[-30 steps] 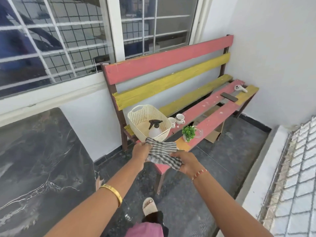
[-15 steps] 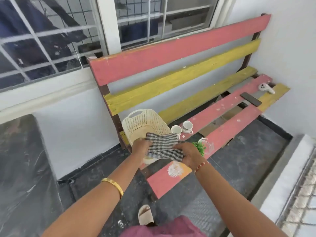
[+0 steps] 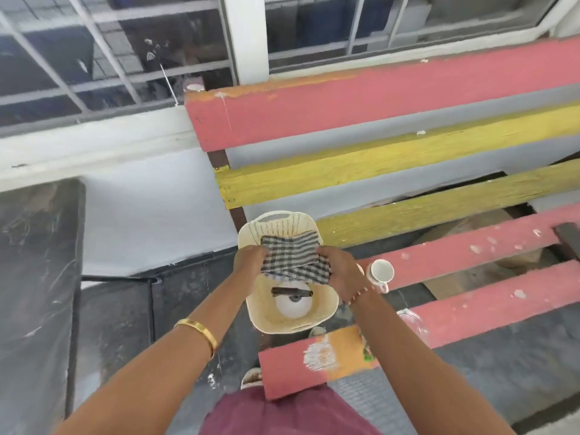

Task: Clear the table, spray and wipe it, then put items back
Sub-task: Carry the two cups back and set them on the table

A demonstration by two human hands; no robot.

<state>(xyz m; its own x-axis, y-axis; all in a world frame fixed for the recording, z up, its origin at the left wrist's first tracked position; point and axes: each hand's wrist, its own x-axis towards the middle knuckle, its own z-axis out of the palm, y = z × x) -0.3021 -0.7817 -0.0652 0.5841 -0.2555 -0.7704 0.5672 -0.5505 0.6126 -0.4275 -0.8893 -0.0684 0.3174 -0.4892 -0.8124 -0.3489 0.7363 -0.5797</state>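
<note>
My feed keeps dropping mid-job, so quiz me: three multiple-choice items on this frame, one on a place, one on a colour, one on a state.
1. Where is the spray bottle?
A. Inside the basket
B. On the floor
C. On the window ledge

2. What colour is the bench's top back slat?
A. Yellow
B. Pink-red
C. Blue

3. How is the cloth held?
A. Lying loose on the seat
B. Pinched in one hand only
C. Gripped by both hands above the basket

Answers:
1 A: the bottle's white body and dark trigger head show within the basket's walls.
2 B: the highest slat is pink-red, with a yellow one under it.
3 C: the left hand and right hand each grip an end of the checked cloth over the basket.
</note>
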